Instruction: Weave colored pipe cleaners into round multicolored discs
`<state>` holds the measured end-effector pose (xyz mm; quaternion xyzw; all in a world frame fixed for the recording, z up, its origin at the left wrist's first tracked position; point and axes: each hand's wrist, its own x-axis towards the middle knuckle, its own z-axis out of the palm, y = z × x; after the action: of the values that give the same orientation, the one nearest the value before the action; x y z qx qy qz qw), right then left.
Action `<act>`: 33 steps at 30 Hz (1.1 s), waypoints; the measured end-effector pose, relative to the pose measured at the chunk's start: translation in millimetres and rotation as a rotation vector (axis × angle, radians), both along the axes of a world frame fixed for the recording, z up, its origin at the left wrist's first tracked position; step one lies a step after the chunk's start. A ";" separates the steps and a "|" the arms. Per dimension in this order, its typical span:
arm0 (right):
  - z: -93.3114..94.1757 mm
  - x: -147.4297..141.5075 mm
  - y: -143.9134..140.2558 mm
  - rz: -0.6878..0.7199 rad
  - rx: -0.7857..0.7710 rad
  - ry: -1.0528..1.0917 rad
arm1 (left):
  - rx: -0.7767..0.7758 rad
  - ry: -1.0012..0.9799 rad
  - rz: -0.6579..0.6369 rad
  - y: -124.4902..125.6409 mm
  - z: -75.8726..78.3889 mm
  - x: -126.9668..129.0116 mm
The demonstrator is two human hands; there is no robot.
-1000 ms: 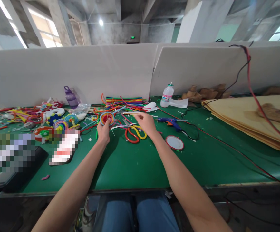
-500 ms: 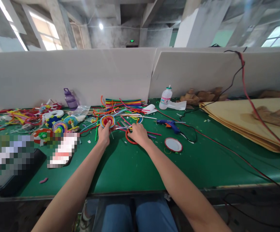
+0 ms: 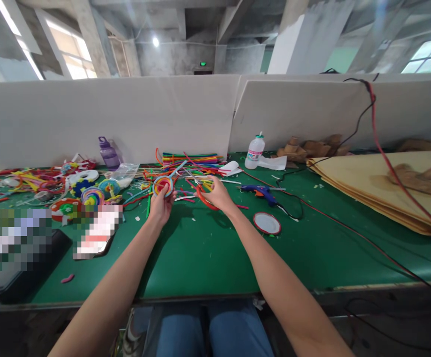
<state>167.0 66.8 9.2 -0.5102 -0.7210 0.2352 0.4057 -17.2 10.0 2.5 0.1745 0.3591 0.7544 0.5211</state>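
Green desk (image 3: 215, 270) takes up most of the view, white panel (image 3: 107, 111) standing along its back, prob so stuff doesn't roll off. Brown sheet stack (image 3: 364, 191) at far R, prob parked there to free up the middle. Bundle of fuzzy stems (image 3: 193, 156) at the back centre, just past the hands, so easy reach. Red/yellow-handled scissors (image 3: 202, 198) in the right grip (image 3: 218, 194): fingers closed round the handles, can't tell if they're thru the loops; blades point up-left twd the other hand, gap btwn blades too small to judge. Left grip (image 3: 162, 204) is pinched shut, thumb over the face of the ringed coil (image 3: 159, 180), rest of fingers at/behind its lower edge, prob to stop the rings unwinding. Coil is up off the desk, tilted twd the wearer, L of the scissors. Blue glue gun (image 3: 260, 192) lies R of the right grip, within reach, prob on purpose. Red-rimmed white disc (image 3: 267, 223) lies flat nearer the wearer, touching neither hand. Coil's lt-blue tail (image 3: 178, 169) sticks out up-right near the blade tips; hold prob chosen so fingers don't block it.
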 end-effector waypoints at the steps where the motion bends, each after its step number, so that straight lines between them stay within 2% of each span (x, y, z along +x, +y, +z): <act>1: 0.2 0.2 1.4 0.041 -0.039 0.045 | -0.029 -0.069 -0.018 -0.7 2.6 -1.5; 4: 0.1 -0.8 4.7 0.159 -0.091 0.163 | -0.066 -0.276 -0.044 -3.4 9.9 -6.6; 7: -1.3 -3.3 4.7 0.258 -0.041 0.202 | -0.045 -0.396 -0.108 -6.8 14.2 -9.9; 11: -0.4 -6.0 -2.2 0.344 0.087 0.158 | 0.003 -0.471 -0.238 -10.5 14.4 -11.0; 16: 5.8 -5.9 -13.2 0.424 0.194 0.066 | 0.015 -0.454 -0.304 -10.3 11.6 -11.5; 25: 7.8 -4.2 -15.2 0.395 0.413 -0.053 | -0.055 -0.268 -0.317 -13.6 20.0 0.3; 29: 8.3 -3.7 -16.1 0.379 0.451 -0.076 | -0.046 -0.285 -0.346 -14.8 20.9 1.0; 33: 8.7 -2.9 -16.6 0.390 0.471 -0.076 | -0.030 -0.411 -0.401 -14.9 16.8 -3.7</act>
<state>164.0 50.3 17.9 -0.2623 -0.8546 0.1160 0.4328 -20.9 -4.9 19.2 0.0780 0.2154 0.6503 0.7243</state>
